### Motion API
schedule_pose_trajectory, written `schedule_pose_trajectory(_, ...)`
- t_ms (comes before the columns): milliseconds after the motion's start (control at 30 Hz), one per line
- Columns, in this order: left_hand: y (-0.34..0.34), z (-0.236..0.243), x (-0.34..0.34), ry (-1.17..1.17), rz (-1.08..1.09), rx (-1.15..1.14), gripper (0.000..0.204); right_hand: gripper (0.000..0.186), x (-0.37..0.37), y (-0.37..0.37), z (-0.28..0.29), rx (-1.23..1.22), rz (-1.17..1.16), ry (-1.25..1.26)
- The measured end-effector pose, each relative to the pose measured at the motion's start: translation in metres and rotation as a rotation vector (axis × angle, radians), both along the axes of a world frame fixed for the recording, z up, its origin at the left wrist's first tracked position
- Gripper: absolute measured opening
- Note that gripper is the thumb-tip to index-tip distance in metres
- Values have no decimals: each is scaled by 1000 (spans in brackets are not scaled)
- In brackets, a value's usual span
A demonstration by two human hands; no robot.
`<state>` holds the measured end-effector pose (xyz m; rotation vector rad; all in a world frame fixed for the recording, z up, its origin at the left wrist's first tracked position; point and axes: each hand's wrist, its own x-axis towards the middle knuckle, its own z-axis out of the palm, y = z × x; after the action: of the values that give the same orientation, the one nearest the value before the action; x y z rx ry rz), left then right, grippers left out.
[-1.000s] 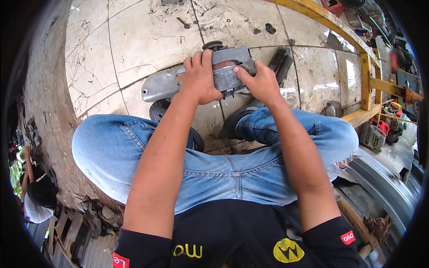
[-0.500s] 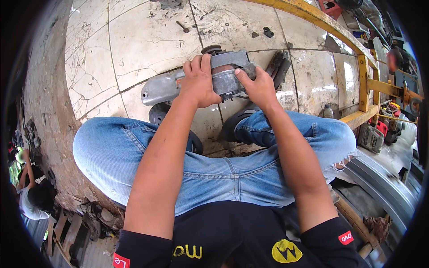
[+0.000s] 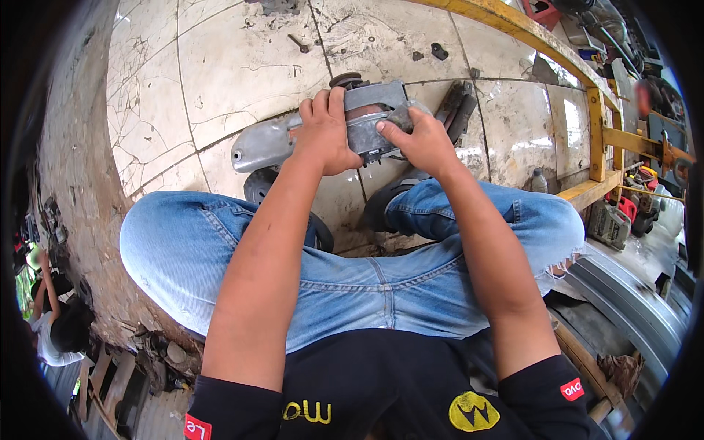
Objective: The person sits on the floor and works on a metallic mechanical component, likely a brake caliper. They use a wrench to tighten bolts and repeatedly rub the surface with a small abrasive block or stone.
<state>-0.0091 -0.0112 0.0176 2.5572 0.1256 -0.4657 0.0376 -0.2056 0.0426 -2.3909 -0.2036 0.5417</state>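
A grey metal housing [image 3: 372, 132] with a long rounded arm [image 3: 260, 145] on its left lies across the tiles in front of my feet. A dark round disc [image 3: 346, 79] sticks out at its far side, and a reddish-brown surface shows in a gap on top. My left hand [image 3: 324, 132] grips the middle, fingers over the top and thumb at the near edge. At the right end my right hand [image 3: 422, 139] is closed on the housing, thumb on top, fingertips partly hidden. Small black fittings sit along the near edge between my hands.
Dark elongated parts [image 3: 456, 111] lie right of the housing. A bolt [image 3: 298, 43] and small black pieces [image 3: 439, 51] are scattered beyond. A yellow metal frame [image 3: 598, 132] stands at right, near a small bottle [image 3: 539, 180] and a grey canister [image 3: 609, 224]. Another person [image 3: 62, 326] is at far left.
My right hand has shifted slightly left, its thumb sliding further across the top of the housing. The housing and my left hand have barely moved.
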Motion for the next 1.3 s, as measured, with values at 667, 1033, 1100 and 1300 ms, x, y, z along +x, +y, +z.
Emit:
schedule_pose_trajectory(667, -3, 2, 4, 14, -12, 15, 124, 63, -11, 4, -9, 50, -246, 7)
schedule_pose_trajectory(1033, -2, -1, -1, -31, -1, 13, 122, 62, -10, 2, -14, 54, -193, -85)
schedule_pose_trajectory(1100, -3, 5, 6, 10, -3, 6, 122, 62, -9, 2, -9, 20, -148, -48)
schedule_pose_trajectory(1300, -2, -4, -1, -56, -8, 9, 122, 62, -14, 5, -10, 65, -244, -46)
